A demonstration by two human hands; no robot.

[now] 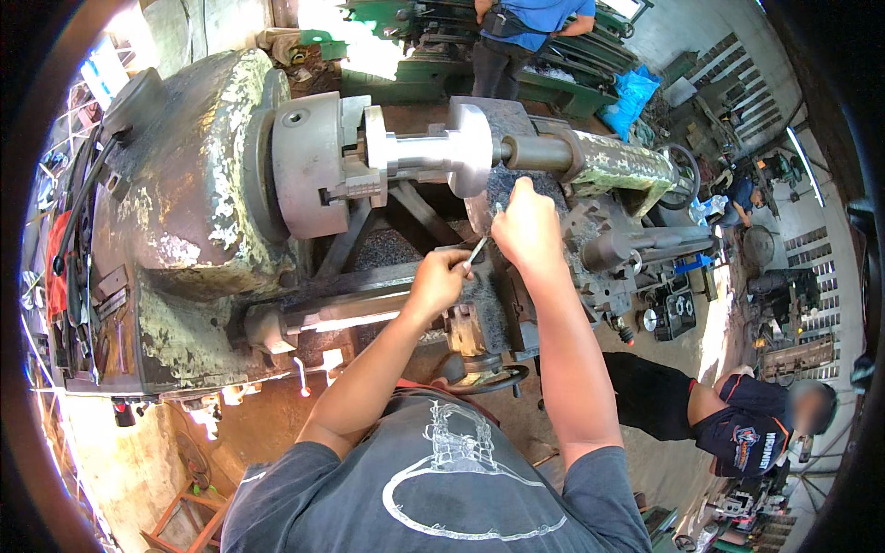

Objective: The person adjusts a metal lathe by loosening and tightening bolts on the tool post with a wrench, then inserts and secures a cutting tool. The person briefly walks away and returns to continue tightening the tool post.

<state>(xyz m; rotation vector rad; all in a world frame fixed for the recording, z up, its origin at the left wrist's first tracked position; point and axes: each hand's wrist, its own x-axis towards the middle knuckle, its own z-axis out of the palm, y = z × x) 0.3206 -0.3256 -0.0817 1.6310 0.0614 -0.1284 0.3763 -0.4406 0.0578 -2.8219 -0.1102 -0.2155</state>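
A shiny, spool-shaped metal workpiece (419, 154) sits between the lathe's jawed chuck (312, 166) and the tailstock (619, 166). Below its wide right flange, my right hand (527, 230) is closed, its fist knuckles up. Whatever it grips is mostly hidden; a small pale bit shows by the fingers. Lower and to the left, my left hand (439, 284) pinches a thin, light metal rod-like tool (477, 251), which slants up toward my right hand. Both hands are over the lathe's carriage (498, 290).
A worn headstock (198, 175) fills the left side, with hand tools (88, 304) lying on its far-left edge. A handwheel (489, 380) and a red-knobbed lever (301, 376) stand near my body. One person (530, 28) is behind the lathe, another (737, 415) at right.
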